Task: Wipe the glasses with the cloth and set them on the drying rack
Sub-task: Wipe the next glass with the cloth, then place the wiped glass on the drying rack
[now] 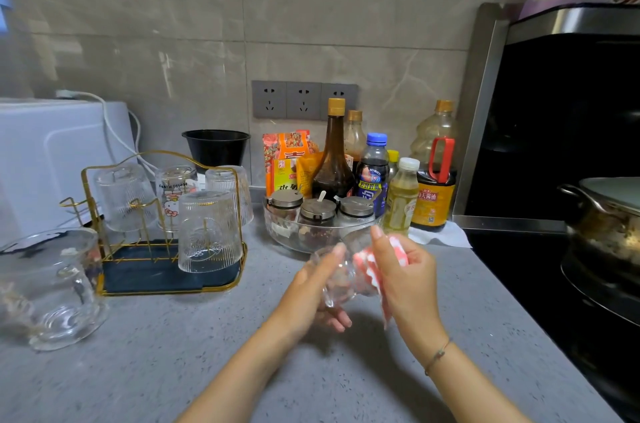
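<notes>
My left hand grips a clear glass above the grey counter, lying on its side. My right hand holds a red-and-white cloth pressed against the glass's open end. To the left, a gold wire drying rack with a dark tray holds several ribbed glasses upside down, the nearest one at its front right. A clear glass pitcher stands at the far left edge.
A glass bowl with spice jars sits behind my hands, with sauce bottles along the wall. A black cup, a white appliance, the black stove and a metal pot ring the counter.
</notes>
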{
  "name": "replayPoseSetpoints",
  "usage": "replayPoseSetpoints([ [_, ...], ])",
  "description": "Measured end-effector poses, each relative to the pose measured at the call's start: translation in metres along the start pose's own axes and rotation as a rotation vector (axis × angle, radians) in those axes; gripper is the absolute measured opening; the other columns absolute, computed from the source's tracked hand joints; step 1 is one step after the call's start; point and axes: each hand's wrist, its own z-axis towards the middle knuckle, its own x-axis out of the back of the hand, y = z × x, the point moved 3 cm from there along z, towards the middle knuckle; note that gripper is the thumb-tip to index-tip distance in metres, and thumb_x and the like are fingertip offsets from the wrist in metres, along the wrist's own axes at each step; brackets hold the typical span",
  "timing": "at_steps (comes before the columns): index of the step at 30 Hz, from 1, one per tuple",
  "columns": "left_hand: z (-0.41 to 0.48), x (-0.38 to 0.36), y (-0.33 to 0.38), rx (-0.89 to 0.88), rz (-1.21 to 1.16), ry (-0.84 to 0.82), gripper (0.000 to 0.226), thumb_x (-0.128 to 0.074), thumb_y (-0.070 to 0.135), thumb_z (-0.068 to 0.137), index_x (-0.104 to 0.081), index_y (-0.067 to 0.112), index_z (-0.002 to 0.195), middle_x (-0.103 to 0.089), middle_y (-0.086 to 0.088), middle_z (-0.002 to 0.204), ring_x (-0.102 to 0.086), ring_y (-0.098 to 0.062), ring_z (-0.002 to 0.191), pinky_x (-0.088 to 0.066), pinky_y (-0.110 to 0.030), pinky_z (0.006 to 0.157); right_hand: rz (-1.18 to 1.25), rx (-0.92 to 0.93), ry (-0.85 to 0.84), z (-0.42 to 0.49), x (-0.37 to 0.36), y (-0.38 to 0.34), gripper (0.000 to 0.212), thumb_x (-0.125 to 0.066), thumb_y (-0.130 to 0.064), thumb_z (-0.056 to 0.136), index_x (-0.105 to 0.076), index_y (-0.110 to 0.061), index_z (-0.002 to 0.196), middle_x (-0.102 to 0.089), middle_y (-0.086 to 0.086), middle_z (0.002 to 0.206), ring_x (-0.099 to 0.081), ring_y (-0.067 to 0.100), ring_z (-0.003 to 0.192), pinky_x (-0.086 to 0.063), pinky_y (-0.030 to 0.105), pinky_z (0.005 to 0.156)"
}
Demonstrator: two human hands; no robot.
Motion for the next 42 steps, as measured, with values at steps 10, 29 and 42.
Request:
replayPoseSetpoints([
  [10, 0.001, 0.004, -0.001, 0.017, 0.118, -0.150, 0.058, -0.057, 0.061, 0.081, -0.051, 0.023, 0.125, -0.065, 0.002, 0.122, -0.070, -0.005, 0.085, -0.058, -0.027, 0.067, -0.001, -0.062, 0.113, -0.002, 0.005, 0.004, 0.046, -0.065, -0.030, 0.087, -0.049, -0.009, 0.049, -0.049, 0.001, 0.044, -0.047, 0.014, 0.046, -0.038, 0.027, 0.049],
  [29, 0.006, 0.015, -0.001, 0.045, -0.252, -0.087, 0.045, -0.064, 0.046, 0.076, -0.066, 0.013, 0.106, -0.073, -0.012, 0.084, -0.069, -0.022, 0.057, -0.056, -0.022, 0.048, 0.031, 0.044, -0.087, -0.008, -0.008, -0.010, 0.047, -0.071, -0.036, 0.078, -0.052, 0.003, 0.061, -0.052, 0.001, 0.052, -0.045, 0.007, 0.049, -0.038, 0.017, 0.045],
  [42, 0.000, 0.054, 0.017, -0.112, -0.122, 0.227, 0.076, -0.088, 0.045, 0.057, -0.062, 0.000, 0.113, -0.072, -0.006, 0.099, -0.072, -0.014, 0.088, -0.061, -0.030, 0.076, 0.055, -0.247, 0.112, 0.001, 0.007, 0.012, 0.035, -0.059, -0.036, 0.089, -0.055, -0.010, 0.066, -0.055, 0.008, 0.059, -0.052, 0.012, 0.053, -0.042, 0.019, 0.049],
])
